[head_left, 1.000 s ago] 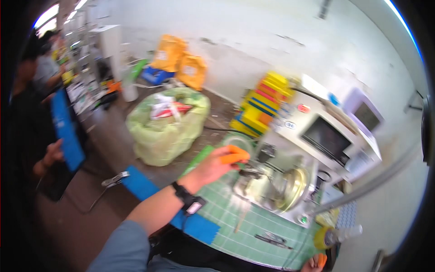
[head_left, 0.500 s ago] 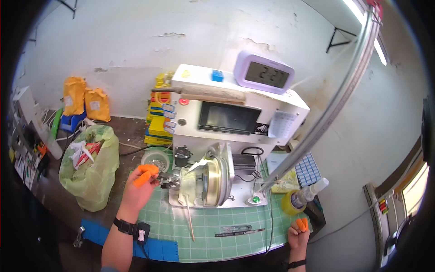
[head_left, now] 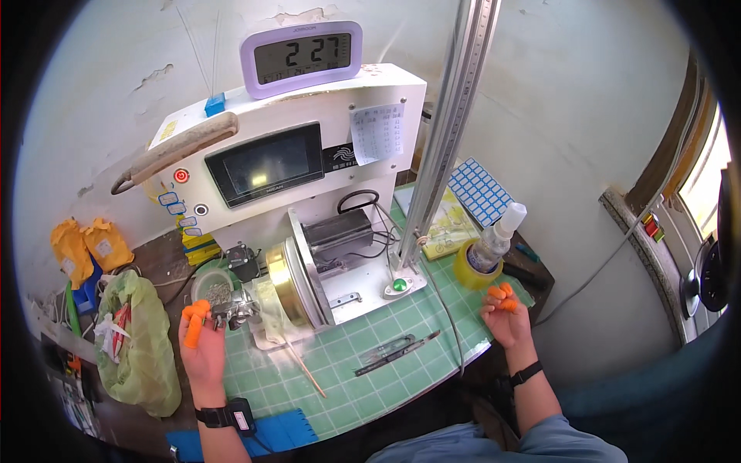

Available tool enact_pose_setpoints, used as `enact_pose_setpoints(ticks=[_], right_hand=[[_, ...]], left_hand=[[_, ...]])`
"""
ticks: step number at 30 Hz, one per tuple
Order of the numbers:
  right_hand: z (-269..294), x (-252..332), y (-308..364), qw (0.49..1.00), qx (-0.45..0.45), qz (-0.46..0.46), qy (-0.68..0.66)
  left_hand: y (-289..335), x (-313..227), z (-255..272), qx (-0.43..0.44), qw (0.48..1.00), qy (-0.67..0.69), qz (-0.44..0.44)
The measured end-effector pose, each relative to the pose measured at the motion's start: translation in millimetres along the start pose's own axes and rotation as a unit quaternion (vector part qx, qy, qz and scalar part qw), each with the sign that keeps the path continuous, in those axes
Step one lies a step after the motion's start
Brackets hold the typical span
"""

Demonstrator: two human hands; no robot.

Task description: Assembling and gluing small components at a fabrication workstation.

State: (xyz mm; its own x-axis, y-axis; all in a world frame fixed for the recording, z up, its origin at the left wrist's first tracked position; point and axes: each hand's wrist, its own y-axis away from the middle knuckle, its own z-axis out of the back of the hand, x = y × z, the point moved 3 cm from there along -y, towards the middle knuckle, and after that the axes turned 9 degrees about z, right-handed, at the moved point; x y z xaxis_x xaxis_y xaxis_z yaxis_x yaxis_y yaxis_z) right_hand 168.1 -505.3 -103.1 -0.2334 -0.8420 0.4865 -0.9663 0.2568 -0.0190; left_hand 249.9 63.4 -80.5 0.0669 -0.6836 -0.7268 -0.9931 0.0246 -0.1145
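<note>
My left hand [head_left: 204,351], with orange finger cots on its fingers, is at the left end of a small metal clamp [head_left: 238,309] on the machine. Its fingers are bent together; what lies between them, if anything, is too small to make out. Right of the clamp is a brass-coloured wheel [head_left: 285,285] with a whitish cover before it, from which a thin wooden stick [head_left: 307,370] slants down. My right hand [head_left: 509,322], also in orange finger cots, is curled closed just below a yellow tape roll [head_left: 468,266] around a spray bottle [head_left: 498,235]. Its grip is hidden.
The white machine [head_left: 409,92] carries a dark screen [head_left: 266,163] and a lilac clock [head_left: 301,55]. Tweezers [head_left: 397,353] lie on the green mat [head_left: 347,401]. A metal post [head_left: 444,131] rises at right. At left are a bowl of small parts [head_left: 218,292] and a plastic bag [head_left: 139,355].
My view has turned to the right and the machine looks nearer. My right hand has come up closer to the tape roll. My left hand remains beside the clamp.
</note>
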Motion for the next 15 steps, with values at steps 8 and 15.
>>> enact_pose_setpoints(ticks=[8, 15], right_hand=[[1.1, 0.8, -0.2, 0.999, -0.020, -0.023, 0.016], [-5.5, -0.4, -4.6, 1.000, -0.020, -0.023, 0.005]], left_hand=[[1.6, 0.3, 12.3, 0.004, 1.000, 0.017, 0.005], [-0.2, -3.5, 11.6, 0.006, 1.000, 0.005, 0.005]])
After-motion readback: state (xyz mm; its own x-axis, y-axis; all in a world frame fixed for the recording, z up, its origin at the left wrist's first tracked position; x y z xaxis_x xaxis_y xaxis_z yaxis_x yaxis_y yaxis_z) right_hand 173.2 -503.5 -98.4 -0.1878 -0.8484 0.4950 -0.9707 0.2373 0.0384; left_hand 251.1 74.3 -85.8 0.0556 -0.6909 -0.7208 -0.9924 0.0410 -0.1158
